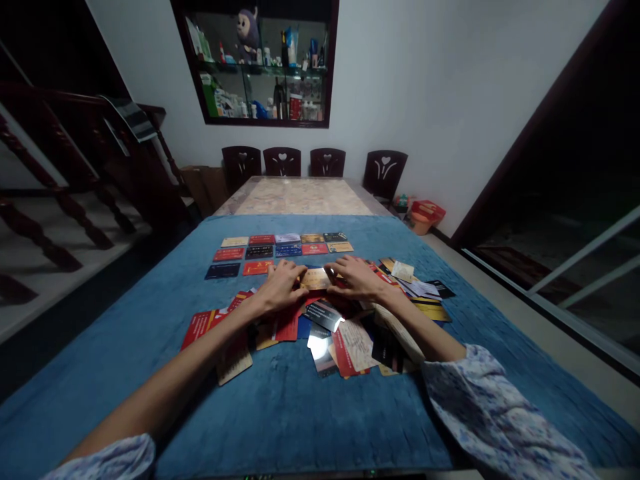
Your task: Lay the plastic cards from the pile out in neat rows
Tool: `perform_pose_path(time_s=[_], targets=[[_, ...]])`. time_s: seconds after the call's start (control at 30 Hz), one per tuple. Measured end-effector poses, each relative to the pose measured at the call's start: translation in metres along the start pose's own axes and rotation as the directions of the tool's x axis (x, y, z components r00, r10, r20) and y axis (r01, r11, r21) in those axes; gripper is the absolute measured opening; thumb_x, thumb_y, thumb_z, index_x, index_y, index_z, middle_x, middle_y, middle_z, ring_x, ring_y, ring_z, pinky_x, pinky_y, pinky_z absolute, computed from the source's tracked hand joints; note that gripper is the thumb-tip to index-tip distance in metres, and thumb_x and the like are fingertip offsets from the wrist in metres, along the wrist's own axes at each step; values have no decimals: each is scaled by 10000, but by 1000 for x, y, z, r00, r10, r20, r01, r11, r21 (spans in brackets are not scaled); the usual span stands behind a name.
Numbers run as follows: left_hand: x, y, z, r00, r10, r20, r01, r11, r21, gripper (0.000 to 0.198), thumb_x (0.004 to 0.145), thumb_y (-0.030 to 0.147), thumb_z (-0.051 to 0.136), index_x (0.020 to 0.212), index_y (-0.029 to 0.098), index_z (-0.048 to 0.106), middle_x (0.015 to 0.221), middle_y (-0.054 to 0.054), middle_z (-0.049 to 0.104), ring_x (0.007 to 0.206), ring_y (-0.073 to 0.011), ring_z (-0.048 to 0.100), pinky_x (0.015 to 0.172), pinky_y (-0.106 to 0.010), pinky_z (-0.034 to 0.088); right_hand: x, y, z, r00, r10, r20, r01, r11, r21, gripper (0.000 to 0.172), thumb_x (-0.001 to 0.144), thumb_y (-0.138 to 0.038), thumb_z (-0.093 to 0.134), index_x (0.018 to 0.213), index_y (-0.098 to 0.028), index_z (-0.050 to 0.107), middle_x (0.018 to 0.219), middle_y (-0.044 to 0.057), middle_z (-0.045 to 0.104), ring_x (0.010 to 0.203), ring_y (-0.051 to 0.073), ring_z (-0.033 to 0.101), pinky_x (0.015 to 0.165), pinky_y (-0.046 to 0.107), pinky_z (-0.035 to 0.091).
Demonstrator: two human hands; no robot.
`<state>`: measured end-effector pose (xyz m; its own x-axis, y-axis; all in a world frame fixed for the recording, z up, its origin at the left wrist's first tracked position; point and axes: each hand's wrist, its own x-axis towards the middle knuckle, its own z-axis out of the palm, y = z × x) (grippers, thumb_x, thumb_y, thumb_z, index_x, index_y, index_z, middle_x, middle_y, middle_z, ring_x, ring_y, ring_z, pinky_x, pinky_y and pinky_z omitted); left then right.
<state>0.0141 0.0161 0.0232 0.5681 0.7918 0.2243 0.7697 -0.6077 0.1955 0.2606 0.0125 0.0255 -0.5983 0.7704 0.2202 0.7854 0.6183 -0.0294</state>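
A gold card (316, 279) lies between my two hands, its left and right ends gripped by my fingertips. My left hand (285, 285) is closed on its left end, and my right hand (356, 279) pinches the right end. Below and around my hands spreads a loose heap of cards, among them a black card with white print (324, 315), a red and cream card (354, 347) and a shiny silver card (323, 350). Beyond my left hand, cards lie in neat rows; a red card (257, 268) and a dark blue card (223, 271) form the nearest row.
A blue cloth (165, 320) covers the near part of the table, with bare marble-patterned tabletop (305, 195) beyond. More heaped cards, including a black card (442, 289), lie to the right. Dark chairs (327, 162) stand at the far end. An orange bin (423, 220) is on the floor.
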Motion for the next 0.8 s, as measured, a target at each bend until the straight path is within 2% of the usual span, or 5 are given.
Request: perform_pose_path(time_s=[0.23, 0.47, 0.8], targets=[[22, 1, -10, 999, 39, -30, -37, 997, 69, 290, 813, 274, 645, 1092, 200, 671, 1155, -125, 610, 1142, -338, 465, 918, -519, 387, 15, 9, -15, 1000, -4, -8, 4, 996, -93, 343, 856, -432, 685, 1133, -230, 674, 1165, 132, 605, 1098, 291, 483, 779, 352, 399], [47, 2, -21, 999, -3, 49, -5, 987, 160, 322, 819, 285, 640, 1122, 179, 666, 1202, -153, 601, 1209, -361, 437, 940, -548, 380, 36, 26, -22, 996, 23, 91, -12, 992, -123, 391, 870, -447, 671, 1194, -230, 649, 1236, 140, 577, 1138, 297, 456, 824, 364, 396], [89, -23, -10, 998, -45, 32, 38, 981, 191, 341, 825, 247, 632, 1163, 210, 658, 1272, -145, 585, 1267, -379, 399, 986, -571, 352, 75, 50, -24, 984, 82, 155, -54, 982, -180, 369, 890, -424, 648, 1197, -220, 638, 1257, 150, 558, 1137, 303, 439, 816, 357, 379]])
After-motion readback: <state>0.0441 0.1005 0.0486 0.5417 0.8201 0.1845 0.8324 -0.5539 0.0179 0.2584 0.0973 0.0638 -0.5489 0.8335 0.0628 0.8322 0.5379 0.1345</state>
